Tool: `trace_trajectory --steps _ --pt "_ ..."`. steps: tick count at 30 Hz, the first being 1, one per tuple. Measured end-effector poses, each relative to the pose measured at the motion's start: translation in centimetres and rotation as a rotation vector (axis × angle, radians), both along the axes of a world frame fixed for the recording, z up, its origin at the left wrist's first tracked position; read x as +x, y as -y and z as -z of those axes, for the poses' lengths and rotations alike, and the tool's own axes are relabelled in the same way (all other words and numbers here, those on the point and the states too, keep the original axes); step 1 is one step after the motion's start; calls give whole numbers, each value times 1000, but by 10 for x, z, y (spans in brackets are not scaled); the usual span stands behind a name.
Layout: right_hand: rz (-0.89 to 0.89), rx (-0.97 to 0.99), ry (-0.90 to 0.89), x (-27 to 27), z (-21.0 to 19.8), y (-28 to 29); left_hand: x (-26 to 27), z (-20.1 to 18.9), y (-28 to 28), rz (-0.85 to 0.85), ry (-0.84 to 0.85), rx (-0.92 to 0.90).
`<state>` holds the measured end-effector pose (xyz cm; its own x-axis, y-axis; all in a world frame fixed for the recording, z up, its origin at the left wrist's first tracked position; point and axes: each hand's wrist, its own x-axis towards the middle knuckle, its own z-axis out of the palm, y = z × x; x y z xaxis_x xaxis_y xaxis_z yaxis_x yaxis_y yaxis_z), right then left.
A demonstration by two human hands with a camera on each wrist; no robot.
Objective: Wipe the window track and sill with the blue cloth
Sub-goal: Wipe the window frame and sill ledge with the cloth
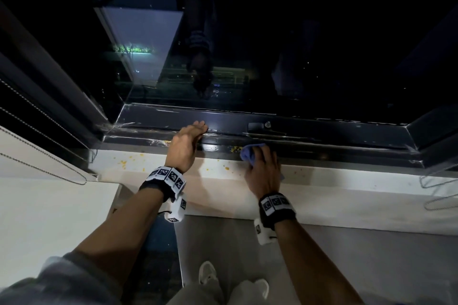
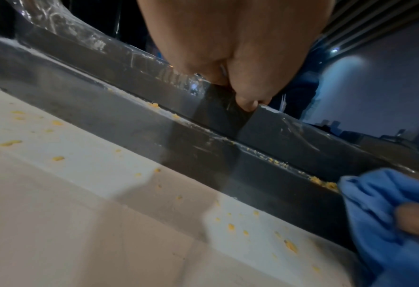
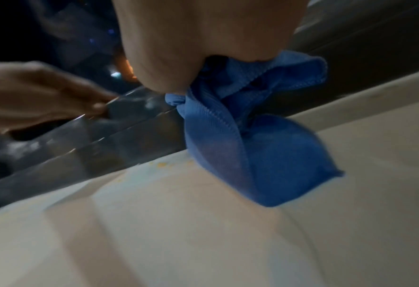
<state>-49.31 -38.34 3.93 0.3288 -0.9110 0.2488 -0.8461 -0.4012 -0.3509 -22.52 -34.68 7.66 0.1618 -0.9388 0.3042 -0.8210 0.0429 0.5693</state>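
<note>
Your forearms and the wrist bands sit closest to you, w/ the white sill (image 1: 322,195) just past them. Your right hand (image 1: 264,171) is clamped round the bunched blue cloth (image 1: 249,153); in the right wrist view the fingers are curled tight on it and a loose fold hangs down onto the sill. Your left hand (image 1: 187,142) holds nothing: fingers straight, tips resting on the upper edge of the dark window frame (image 1: 322,126), well apart from the right.

Key relation: the track (image 1: 309,150) is a long dark channel running left-right, straight across in front of you, btwn the sill and the frame. The cloth's leading edge sits at the track just beside a heap of yellow crumbs (image 1: 236,148), which lies to its left. So the right hand is the nearer one, and the stroke prob. has to follow the track's length leftward, toward your braced left hand.

Room: track looks free to the right; to the left, your own left hand stands over the path and more crumbs lie past it. Crumbs also dot the sill left of the cloth. The sill's near edge drops to the floor, so a pull toward you could tip crumbs over. Frame corners close the track at both ends.
</note>
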Motion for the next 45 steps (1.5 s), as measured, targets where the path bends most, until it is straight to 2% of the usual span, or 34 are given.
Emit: trace_trajectory --steps 2,4,6,9,12,15,17,19,22,25,27,36,38,43,45 --pt "-62 7 5 20 -2 -4 5 0 0 29 -1 10" --pt "-82 1 -15 12 -2 0 11 1 1 55 1 31" --pt "-36 -38 -58 -15 4 3 14 1 2 62 4 34" --pt "79 -56 -23 -43 11 9 8 1 1 24 12 15" --pt "118 -33 76 -18 15 2 -2 1 0 -10 21 -9" --pt "24 9 152 20 13 -10 0 3 0 -2 23 -27" --pt "-48 33 149 26 10 -12 3 3 0 13 23 -19" --pt "-83 30 150 12 5 -9 5 0 -2 51 21 6" --pt "-3 5 185 -33 1 -6 13 -4 -9 112 57 -4" --pt "58 -51 107 -59 5 0 28 -9 -20 34 57 -74" --pt "36 -79 65 -47 10 5 40 -12 -27 -40 70 -97" --pt "-107 19 199 76 1 -26 44 -3 -26 -164 45 -56" --pt "-148 18 209 74 -1 -26 44 -2 -27 -162 42 -60" --pt "35 25 260 19 6 -21 47 -2 -26 -161 31 -74" --pt "33 14 238 24 8 -20 44 0 -26 -170 24 -89"
